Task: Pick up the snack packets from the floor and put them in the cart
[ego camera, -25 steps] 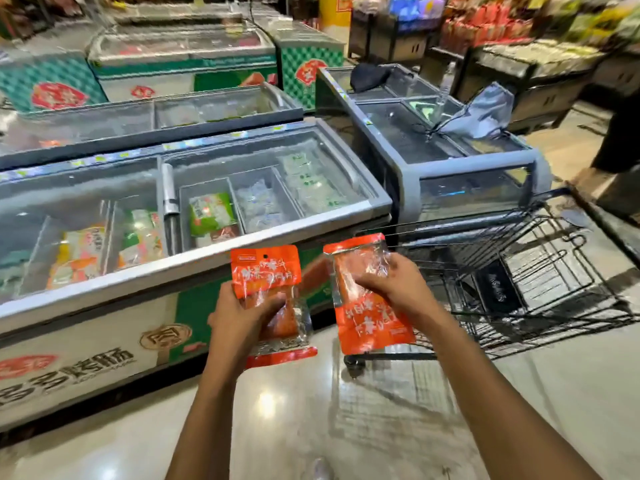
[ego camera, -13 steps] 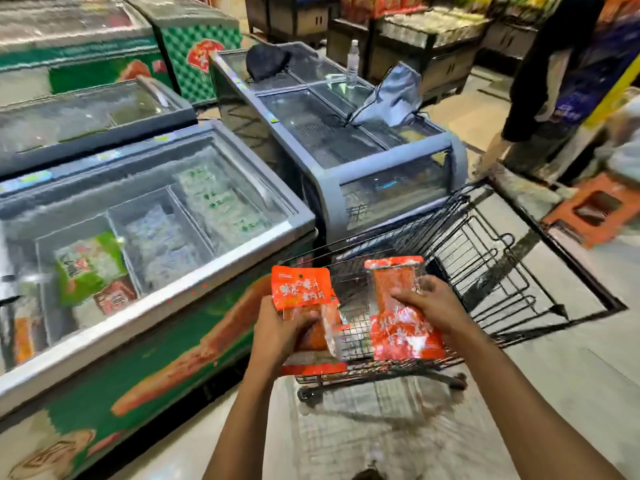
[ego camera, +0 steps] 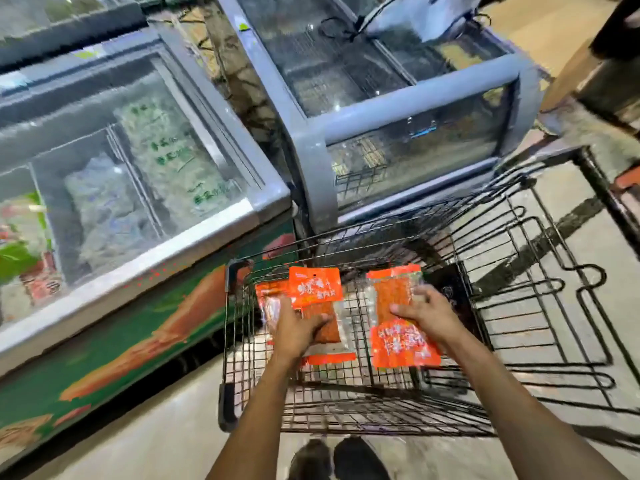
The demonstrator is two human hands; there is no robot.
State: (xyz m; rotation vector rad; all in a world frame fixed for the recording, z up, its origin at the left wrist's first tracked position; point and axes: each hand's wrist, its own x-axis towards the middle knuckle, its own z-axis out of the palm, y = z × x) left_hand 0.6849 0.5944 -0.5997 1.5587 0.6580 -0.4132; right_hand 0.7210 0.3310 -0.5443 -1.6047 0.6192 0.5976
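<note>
Both hands hold orange snack packets over the wire cart [ego camera: 346, 403]. The left hand [ego camera: 294, 327] grips one packet [ego camera: 317, 289] at its middle, with what looks like a second packet [ego camera: 272, 299] tucked behind it; the right hand [ego camera: 427, 311] pinches another packet [ego camera: 398, 320] along its side. They look light, thin, floppy and slick, so holding by the middle or a sealed edge suits them. White lettering on the packets is too blurred to read.
</note>
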